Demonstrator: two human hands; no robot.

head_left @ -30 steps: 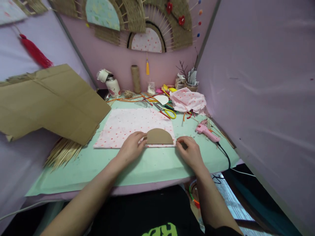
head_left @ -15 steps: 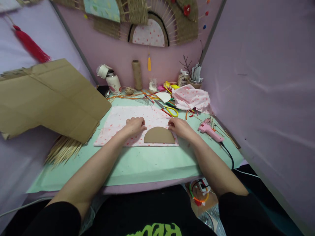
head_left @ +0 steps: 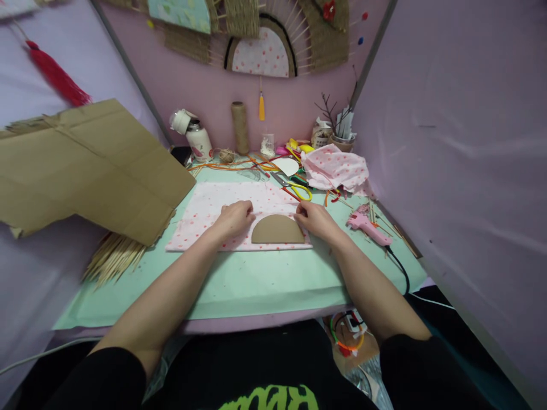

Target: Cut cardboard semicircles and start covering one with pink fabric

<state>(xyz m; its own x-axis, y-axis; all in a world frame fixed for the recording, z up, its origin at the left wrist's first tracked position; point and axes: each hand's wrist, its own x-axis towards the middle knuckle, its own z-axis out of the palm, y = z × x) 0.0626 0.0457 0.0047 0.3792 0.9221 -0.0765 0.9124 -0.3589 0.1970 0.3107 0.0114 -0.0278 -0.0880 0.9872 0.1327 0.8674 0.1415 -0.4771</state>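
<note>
A white cloth with pink dots (head_left: 200,219) lies spread on the mint-green table cover. On its front right part rests a half-round piece of brown cardboard (head_left: 277,230), its straight edge close to the cloth's front edge. My left hand (head_left: 237,218) is at the upper left of the cardboard, fingers curled and pinched on the cloth. To the upper right of the cardboard, my right hand (head_left: 314,218) also pinches the cloth between thumb and fingers. A slight crease runs across the cloth between both hands.
Scissors with yellow handles (head_left: 299,189) lie behind the cloth. A pink glue gun (head_left: 368,226) with a cord is at the right, near a crumpled dotted cloth (head_left: 335,168). A large cardboard sheet (head_left: 102,165) overlies thin sticks (head_left: 115,256) at the left. A bottle (head_left: 199,141) stands behind.
The whole view has shifted slightly. Both hands keep almost the same place on the cloth, and the half-round cardboard stays put.
</note>
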